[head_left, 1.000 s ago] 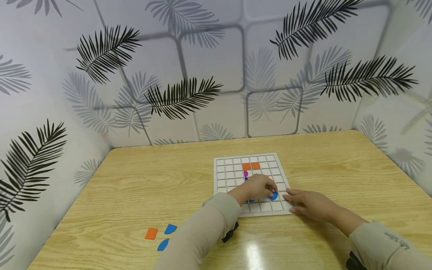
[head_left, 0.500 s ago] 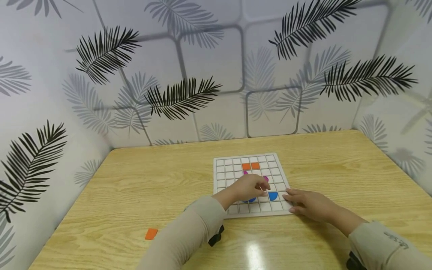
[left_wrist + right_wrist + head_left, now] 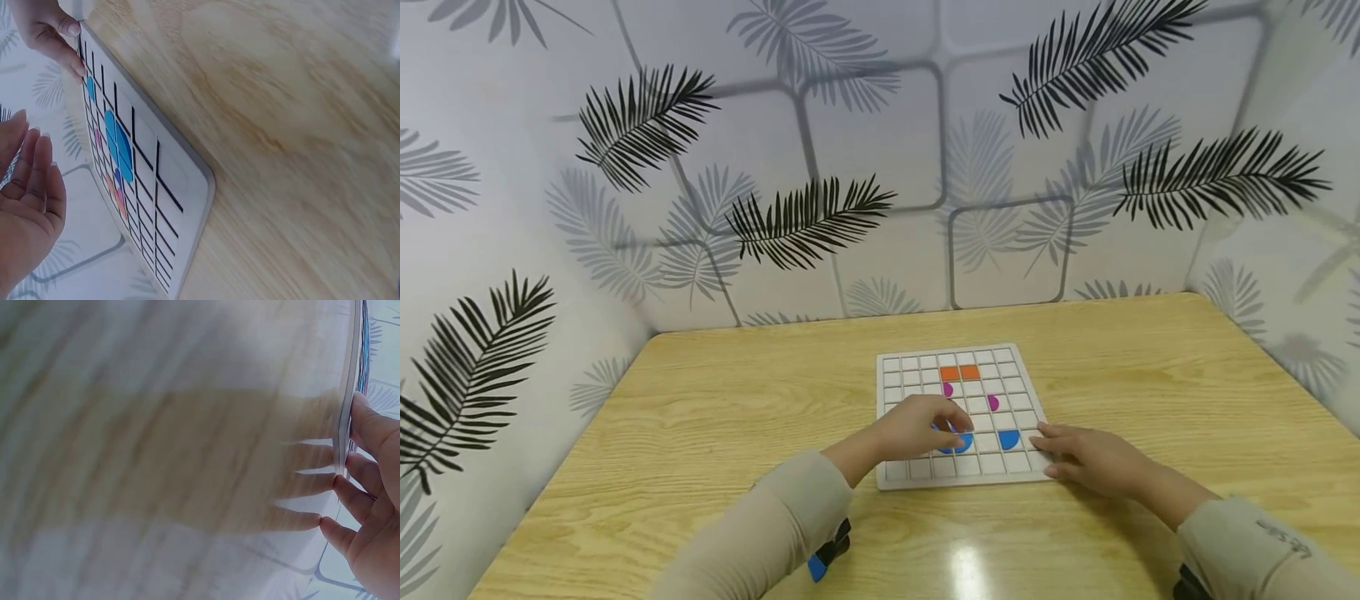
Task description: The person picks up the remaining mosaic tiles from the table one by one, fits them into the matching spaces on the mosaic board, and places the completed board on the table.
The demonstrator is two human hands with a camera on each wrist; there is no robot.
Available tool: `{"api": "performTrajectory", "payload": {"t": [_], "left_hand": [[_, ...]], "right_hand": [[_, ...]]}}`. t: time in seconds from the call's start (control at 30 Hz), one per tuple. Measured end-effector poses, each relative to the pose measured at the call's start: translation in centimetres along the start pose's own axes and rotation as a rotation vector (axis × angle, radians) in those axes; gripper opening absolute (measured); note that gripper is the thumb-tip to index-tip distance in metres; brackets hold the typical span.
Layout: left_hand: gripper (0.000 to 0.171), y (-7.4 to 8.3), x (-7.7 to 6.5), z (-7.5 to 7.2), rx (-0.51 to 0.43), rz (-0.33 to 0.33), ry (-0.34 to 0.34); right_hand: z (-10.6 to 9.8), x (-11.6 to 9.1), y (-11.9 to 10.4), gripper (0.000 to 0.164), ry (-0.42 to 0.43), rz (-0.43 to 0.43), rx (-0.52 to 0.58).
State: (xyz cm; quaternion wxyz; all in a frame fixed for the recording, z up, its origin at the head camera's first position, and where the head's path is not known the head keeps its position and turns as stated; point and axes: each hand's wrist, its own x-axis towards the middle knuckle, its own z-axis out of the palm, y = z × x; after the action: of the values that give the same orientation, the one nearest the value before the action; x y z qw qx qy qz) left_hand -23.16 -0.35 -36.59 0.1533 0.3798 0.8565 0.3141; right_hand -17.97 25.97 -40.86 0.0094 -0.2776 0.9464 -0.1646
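Note:
A white gridded board lies on the wooden table. My left hand hovers over its left half, fingers loosely bent and thumb apart, with nothing between them in the left wrist view. Just under those fingertips are blue curved pieces, partly hidden in the head view. Farther right sits a blue quarter-round piece in its square. Two orange squares and two magenta half-rounds lie higher up the board. My right hand touches the board's right edge with extended fingers and thumb.
The wooden table runs back to a wall with a leaf pattern. My left sleeve spans the table's front left, and a black wrist strap shows beneath it.
My left hand has moved left, away from the blue quarter-round piece, which now shows fully. The left sleeve now covers where the loose orange and blue pieces lay. The right hand stays put.

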Motion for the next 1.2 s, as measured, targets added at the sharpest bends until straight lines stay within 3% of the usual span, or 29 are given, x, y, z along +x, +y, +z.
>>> {"api": "performTrajectory", "payload": {"t": [0.23,0.87,1.2], "left_hand": [[0.021,-0.4,-2.1,-1.6,-0.027,-0.005,0.030],[0.020,-2.9,-8.5,-4.1,-0.144,-0.110,0.132],[0.024,-4.1,-11.6,-4.5,-0.204,-0.177,0.120]], "right_hand": [[0.1,0.0,0.0,0.045,-0.010,0.013,0.009],[0.2,0.1,-0.1,0.045,-0.017,0.023,0.006],[0.1,-0.1,-0.2,0.045,-0.009,0.017,0.020]]}}
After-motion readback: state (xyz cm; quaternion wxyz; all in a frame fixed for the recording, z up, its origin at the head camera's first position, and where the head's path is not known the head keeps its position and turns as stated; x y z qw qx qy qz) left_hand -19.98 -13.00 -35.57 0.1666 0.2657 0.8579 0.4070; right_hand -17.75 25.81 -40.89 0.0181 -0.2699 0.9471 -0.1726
